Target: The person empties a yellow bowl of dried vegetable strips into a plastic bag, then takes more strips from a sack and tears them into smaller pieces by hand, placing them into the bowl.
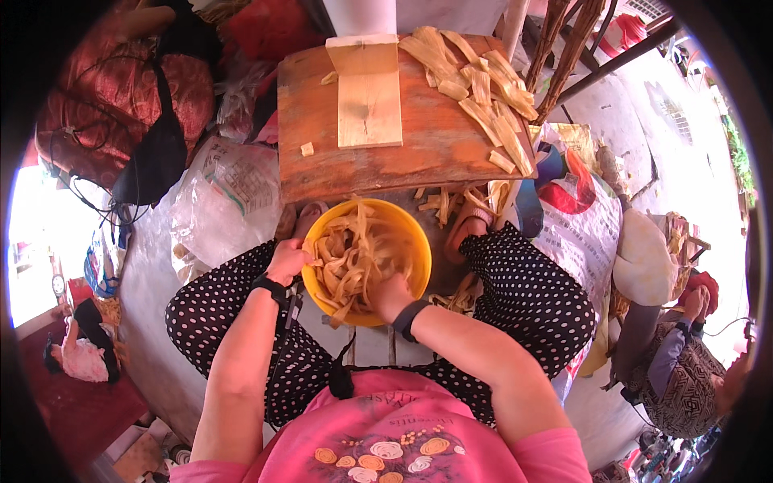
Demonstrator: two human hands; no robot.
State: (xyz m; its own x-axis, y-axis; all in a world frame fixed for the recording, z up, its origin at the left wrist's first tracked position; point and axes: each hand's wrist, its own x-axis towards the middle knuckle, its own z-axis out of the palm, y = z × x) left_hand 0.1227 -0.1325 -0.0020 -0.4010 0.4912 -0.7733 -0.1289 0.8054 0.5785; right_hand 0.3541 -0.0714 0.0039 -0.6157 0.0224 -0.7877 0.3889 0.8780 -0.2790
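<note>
A yellow bowl (425,241) full of tan dried plant strips (344,259) stands between my knees. My left hand (290,261) holds its left rim, with some strips beside the fingertips. Inside the bowl, at the lower right, is my right hand (391,297); its fingers are hidden among the strips, so I cannot tell whether they grip any. Beyond the bowl is a worn reddish wooden board (308,169). On it lies a pale wooden piece (369,115) with an upright end, and flat strips (483,84) are spread at its right side.
Clear plastic bags (223,199) lie on the left, near a red patterned sack (121,115). A printed woven bag (580,223) is beside my right knee. More strips (447,205) lie on the floor under the board's edge. Another person (676,362) sits at the far right.
</note>
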